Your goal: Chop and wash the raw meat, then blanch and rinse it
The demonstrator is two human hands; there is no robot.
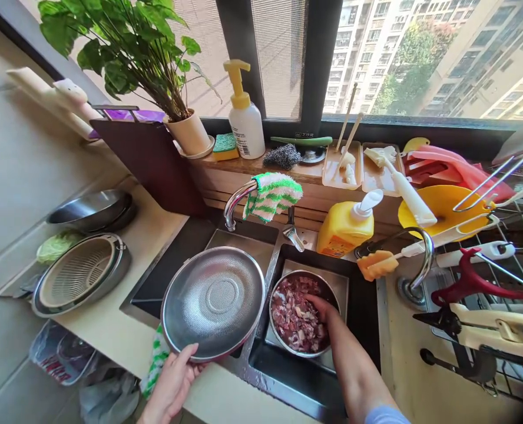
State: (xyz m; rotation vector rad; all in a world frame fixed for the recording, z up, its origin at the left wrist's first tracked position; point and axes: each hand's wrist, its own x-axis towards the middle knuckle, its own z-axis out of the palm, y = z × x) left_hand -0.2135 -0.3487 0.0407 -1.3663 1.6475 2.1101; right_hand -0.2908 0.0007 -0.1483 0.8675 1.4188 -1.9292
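Observation:
My left hand (179, 374) grips the near rim of a round metal colander (215, 294), thumb over the edge, with the fingers beneath mostly hidden. The colander is tilted above the left sink basin and has nothing in it. My right hand (323, 312) is inside a metal bowl (288, 351) that stands in the right sink basin. It touches chopped raw meat (294, 318), and most of its fingertips are hidden among the pieces. A green-striped cloth (156, 359) hangs at the counter edge, behind my left hand.
A faucet (239, 200) with a striped cloth over it rises behind the sinks. A yellow soap bottle (345, 229) stands behind the right basin. On the right is a wire rack (513, 235) with kitchen tools. Stacked basins (122, 256) sit on the left counter.

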